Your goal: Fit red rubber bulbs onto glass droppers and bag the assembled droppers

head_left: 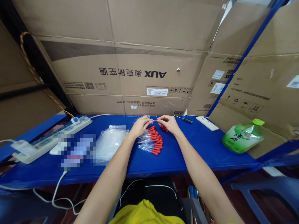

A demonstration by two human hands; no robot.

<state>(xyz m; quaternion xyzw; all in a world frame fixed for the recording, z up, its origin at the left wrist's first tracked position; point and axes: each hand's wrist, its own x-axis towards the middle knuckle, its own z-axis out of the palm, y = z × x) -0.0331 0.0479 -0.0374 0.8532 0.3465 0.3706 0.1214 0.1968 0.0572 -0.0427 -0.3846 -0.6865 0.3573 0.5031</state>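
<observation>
Operator: State the position of the dropper (pixel 154 120).
Technician: Between the two hands, over the far part of the table (pixel 198 149); its red end faces the right hand.
Operator: State the condition of each hand.
Technician: Left hand (pixel 139 126): thumb and fingertips together, clamped on the dropper's clear end; right hand (pixel 169 123): thumb and fingertips pinched on its red end.
Operator: List adjacent items.
Technician: Pile (pixel 153 140) of like droppers, nearer the person; clear tubes to the left, red ends to the right; second group (pixel 163 128), red ends showing, just below the right hand; bags (pixel 111 143), clear and flat, left of the pile, partly behind the left forearm.
Operator: And farther out?
Technician: Left side: phone (pixel 80 152), blurred, and power strip (pixel 52 138); right side: screwdriver (pixel 187 119) and, at the table's end, green bottle (pixel 243 137); carton (pixel 130 59) stands behind.
</observation>
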